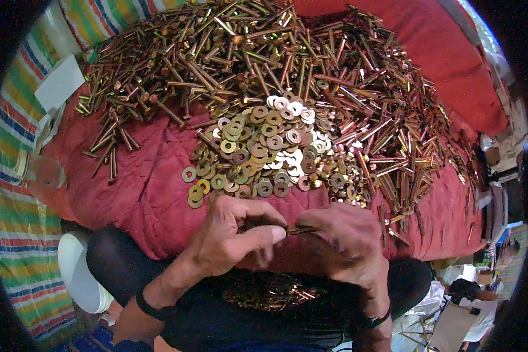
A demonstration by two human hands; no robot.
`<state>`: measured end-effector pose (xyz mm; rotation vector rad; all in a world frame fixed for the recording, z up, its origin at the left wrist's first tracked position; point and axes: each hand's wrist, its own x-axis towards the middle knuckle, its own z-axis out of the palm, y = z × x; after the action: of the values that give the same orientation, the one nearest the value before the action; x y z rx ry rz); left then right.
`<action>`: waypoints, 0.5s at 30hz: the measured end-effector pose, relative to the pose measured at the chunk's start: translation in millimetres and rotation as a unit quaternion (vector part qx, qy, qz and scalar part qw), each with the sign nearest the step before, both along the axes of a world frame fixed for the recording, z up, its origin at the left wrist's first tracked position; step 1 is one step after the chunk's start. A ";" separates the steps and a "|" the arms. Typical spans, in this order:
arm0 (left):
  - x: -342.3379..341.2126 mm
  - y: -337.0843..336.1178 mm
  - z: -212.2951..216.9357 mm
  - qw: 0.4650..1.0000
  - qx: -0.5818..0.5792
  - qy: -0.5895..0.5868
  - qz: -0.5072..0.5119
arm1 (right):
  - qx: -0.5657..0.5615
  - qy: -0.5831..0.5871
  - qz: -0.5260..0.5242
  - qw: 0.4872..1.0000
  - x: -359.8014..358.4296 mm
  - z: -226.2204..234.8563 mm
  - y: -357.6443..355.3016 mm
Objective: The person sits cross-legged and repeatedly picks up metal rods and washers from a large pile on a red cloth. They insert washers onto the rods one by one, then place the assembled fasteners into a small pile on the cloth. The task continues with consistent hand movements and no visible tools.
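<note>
A single brass-coloured bolt (299, 230) is held level between the two hands, just below the washer heap (264, 149) and above the person's lap. The left hand (232, 234) pinches its left end between thumb and forefinger, the thumb tip lying flat along the shank. The right hand (343, 234) is closed round the bolt's right end, fingers curled in tight; whether a washer or nut sits under those fingers cannot be told.

Directly below the washer heap, in the lap on dark cloth, lies a small pile of finished bolts (273, 290). The washer heap itself, flat rings in gold and silver tones, rests on a red quilted cloth (141, 193). Above and to the right of the washer heap spreads a far larger mass of long bolts (258, 53), lying crisscross. Left of the washer heap, past the red cloth's edge, a striped mat (17, 229) shows, with a white bowl (79, 276) on it.
</note>
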<state>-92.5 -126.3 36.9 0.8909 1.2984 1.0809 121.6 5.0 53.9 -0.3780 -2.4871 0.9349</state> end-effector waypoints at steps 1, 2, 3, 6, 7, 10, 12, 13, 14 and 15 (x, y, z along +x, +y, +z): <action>4.3 2.0 -1.2 0.999 0.017 -0.036 0.021 | 0.056 0.006 0.023 0.998 -1.0 -2.8 -0.1; 7.9 4.1 -2.8 0.996 0.033 -0.073 0.043 | 0.112 0.018 0.045 0.992 -2.2 -5.6 0.1; 9.3 5.1 -4.1 0.998 0.062 -0.001 0.031 | 0.120 0.050 0.058 0.990 -4.3 -9.1 -2.6; 24.0 11.9 -14.1 0.988 0.001 -0.146 0.054 | 0.162 0.095 0.118 0.975 -17.0 -19.8 -21.1; 23.5 10.9 -15.9 0.991 0.043 -0.122 -0.015 | 0.149 0.060 0.143 0.977 -20.7 -21.0 -32.7; 21.3 11.1 -20.5 0.930 -0.109 -0.352 0.007 | 0.163 0.141 0.108 0.970 -33.1 -21.9 -42.9; 19.3 11.9 -20.8 0.924 -0.098 -0.367 0.029 | 0.146 0.144 0.097 0.974 -31.8 -15.6 -36.5; 18.4 12.2 -20.0 0.941 -0.078 -0.329 0.020 | 0.145 0.148 0.070 0.976 -24.1 -9.4 -29.9; 18.1 12.5 -19.0 0.955 -0.057 -0.291 0.011 | 0.143 0.150 0.043 0.977 -13.7 -3.1 -22.8; 16.2 11.0 -16.5 0.964 -0.055 -0.261 0.009 | 0.118 0.099 -0.016 0.988 -1.1 3.9 -12.2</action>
<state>-76.3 -115.3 20.4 0.4638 0.9130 1.1493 120.5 -7.1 57.8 -0.2341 -2.3664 0.6229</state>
